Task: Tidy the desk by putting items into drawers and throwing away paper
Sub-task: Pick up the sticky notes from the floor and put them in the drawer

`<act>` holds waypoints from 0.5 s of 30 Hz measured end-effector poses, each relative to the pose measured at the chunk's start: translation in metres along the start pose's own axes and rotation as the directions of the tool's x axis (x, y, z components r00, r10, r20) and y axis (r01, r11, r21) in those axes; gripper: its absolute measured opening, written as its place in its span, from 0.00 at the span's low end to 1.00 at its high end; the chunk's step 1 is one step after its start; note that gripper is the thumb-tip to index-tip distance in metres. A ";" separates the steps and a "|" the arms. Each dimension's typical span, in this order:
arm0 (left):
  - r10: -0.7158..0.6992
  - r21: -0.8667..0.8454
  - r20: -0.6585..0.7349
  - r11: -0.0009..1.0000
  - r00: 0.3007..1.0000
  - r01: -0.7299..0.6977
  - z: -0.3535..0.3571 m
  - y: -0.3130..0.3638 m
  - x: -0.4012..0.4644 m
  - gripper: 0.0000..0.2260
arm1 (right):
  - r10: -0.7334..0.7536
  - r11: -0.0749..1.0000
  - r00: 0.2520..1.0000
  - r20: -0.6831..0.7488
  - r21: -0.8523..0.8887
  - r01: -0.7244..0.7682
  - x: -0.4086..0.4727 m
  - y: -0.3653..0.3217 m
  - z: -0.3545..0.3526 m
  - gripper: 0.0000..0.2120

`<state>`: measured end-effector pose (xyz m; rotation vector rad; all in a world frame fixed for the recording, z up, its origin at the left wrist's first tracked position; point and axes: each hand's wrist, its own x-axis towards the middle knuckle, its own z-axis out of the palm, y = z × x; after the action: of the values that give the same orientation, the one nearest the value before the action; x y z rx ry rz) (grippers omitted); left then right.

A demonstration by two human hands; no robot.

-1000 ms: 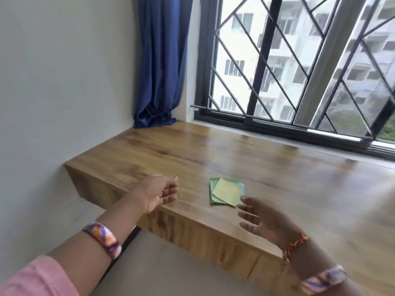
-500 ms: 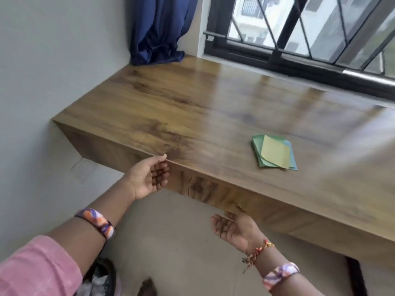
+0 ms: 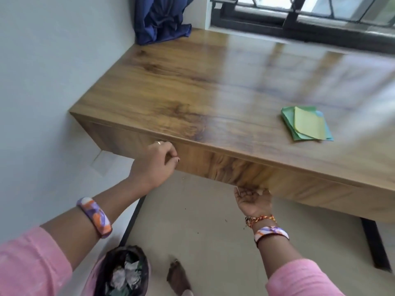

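Wooden desk [image 3: 192, 86] by window, blue curtain [image 3: 160, 18] at back corner. Paper stack [image 3: 306, 123] near front edge, right side. Left hand [image 3: 154, 163] curled at drawer front [image 3: 213, 165] — grip unclear. Right hand [image 3: 253, 200] palm up, fingers hooked under drawer bottom edge. Bin [image 3: 124, 272] with crumpled paper on floor.

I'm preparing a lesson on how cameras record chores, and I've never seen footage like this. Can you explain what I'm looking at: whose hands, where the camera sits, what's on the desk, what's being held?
There is no machine here: a person wears one wide-angle camera on the head, looking down at their own two bare hands. The left hand is at the desk's front panel, fingers curled; whether it grips anything is unclear. The right hand reaches up under the front edge, its fingers hidden. On the desk lies a small stack of coloured papers. On the floor stands a bin with crumpled paper inside. A blue curtain hangs in the corner.
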<state>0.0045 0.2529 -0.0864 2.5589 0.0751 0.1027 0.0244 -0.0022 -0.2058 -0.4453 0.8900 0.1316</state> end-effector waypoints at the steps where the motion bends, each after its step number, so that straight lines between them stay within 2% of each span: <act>1: 0.143 0.092 -0.008 0.986 0.990 -0.142 -0.001 0.003 -0.005 0.05 | -0.003 1.000 1.000 -0.001 0.004 0.003 -0.004 0.002 -0.001 0.26; 4: 0.406 0.259 0.069 0.875 0.911 -0.410 -0.004 0.015 -0.015 0.16 | -0.004 1.000 0.999 -0.032 0.008 0.004 -0.022 0.012 -0.014 0.28; 6: 0.457 0.297 0.187 0.817 0.869 -0.494 -0.003 0.029 -0.018 0.22 | 0.026 1.000 0.998 -0.059 -0.003 -0.026 -0.039 0.018 -0.033 0.27; 9: 0.425 0.244 0.478 0.777 0.769 -0.581 0.001 0.057 -0.034 0.18 | 0.077 0.988 0.988 -0.133 -0.120 -0.093 -0.071 0.017 -0.065 0.21; 11: 0.319 0.179 0.628 0.828 0.710 -0.531 0.003 0.074 -0.055 0.12 | 0.058 0.975 0.983 -0.175 -0.201 -0.093 -0.098 0.004 -0.089 0.16; 13: 0.235 0.192 0.671 0.861 0.703 -0.471 0.001 0.086 -0.075 0.11 | -0.040 0.958 0.979 -0.200 -0.286 -0.020 -0.124 -0.017 -0.106 0.13; 15: 0.176 0.275 0.683 0.837 0.709 -0.473 0.000 0.094 -0.092 0.12 | -0.223 0.929 0.951 -0.215 -0.343 0.140 -0.150 -0.039 -0.119 0.13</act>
<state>-0.0842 0.1674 -0.0406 2.8678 -0.7177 -0.7380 -0.1441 -0.0770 -0.1419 -0.8661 1.0745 0.0493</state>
